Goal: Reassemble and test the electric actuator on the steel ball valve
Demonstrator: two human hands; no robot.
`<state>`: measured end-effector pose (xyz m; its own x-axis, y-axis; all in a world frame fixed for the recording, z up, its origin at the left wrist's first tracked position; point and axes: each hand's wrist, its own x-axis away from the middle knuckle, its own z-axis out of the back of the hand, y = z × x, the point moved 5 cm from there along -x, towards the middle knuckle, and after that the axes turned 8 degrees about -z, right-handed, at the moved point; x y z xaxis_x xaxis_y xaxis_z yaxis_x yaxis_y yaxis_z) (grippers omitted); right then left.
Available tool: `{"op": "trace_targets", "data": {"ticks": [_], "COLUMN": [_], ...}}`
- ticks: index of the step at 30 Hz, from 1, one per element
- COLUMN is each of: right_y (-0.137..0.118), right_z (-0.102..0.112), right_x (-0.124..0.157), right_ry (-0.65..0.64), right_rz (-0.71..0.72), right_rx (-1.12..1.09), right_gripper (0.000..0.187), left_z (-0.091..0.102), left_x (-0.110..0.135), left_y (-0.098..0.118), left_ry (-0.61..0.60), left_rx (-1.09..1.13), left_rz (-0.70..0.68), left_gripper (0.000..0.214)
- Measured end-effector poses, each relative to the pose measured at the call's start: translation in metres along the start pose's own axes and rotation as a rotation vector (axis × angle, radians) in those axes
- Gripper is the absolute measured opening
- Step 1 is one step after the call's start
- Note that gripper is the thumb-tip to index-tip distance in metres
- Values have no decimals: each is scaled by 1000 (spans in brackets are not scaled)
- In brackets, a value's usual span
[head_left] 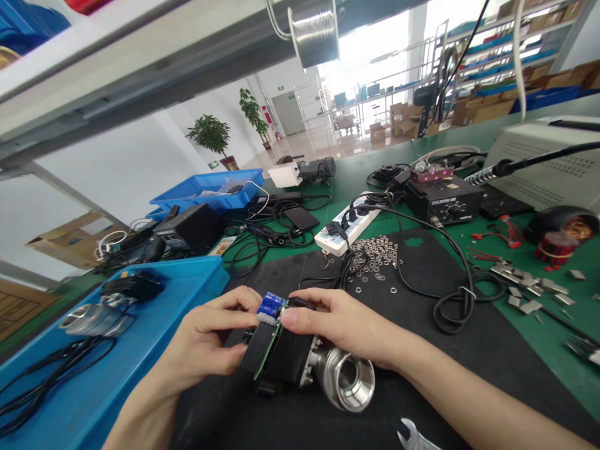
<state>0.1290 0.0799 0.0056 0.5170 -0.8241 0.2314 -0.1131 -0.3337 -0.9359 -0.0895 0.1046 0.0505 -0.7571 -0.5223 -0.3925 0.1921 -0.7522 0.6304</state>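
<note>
A motorized ball valve lies on its side on the black mat (398,312), below both hands. Its steel valve body (332,381) with a threaded opening points to the right, and its black actuator housing (291,359) is bolted on at the left. Along the housing's left side runs a green circuit board (266,357) carrying blue parts (272,304). My left hand (204,331) is closed on the board side, thumb and fingers at its edge. My right hand (344,322) wraps the housing from the right, thumb beside the blue parts. Fingertips behind the board are hidden.
An open-end wrench (415,435) lies at the front. A blue tray (154,350) at left holds another valve (96,317). Behind are loose nuts and washers (375,253), a power strip (335,240) and cables. A soldering station (445,200) and metal pieces (529,281) are right.
</note>
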Motion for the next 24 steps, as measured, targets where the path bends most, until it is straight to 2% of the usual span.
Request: {"op": "trace_targets", "data": {"ticks": [14,24], "right_y": [-1,-2], "right_z": [0,1], "right_x": [1,2], "right_ry": [6,29], "right_rz": [17,29], "right_rx": [12,6], "right_gripper": [79,75], "left_z": [0,0], "left_x": [-1,1], "left_y": [1,0], "left_ry": [8,1], "left_rx": [-9,5], "left_rz": [32,25], "left_gripper": [28,32]}}
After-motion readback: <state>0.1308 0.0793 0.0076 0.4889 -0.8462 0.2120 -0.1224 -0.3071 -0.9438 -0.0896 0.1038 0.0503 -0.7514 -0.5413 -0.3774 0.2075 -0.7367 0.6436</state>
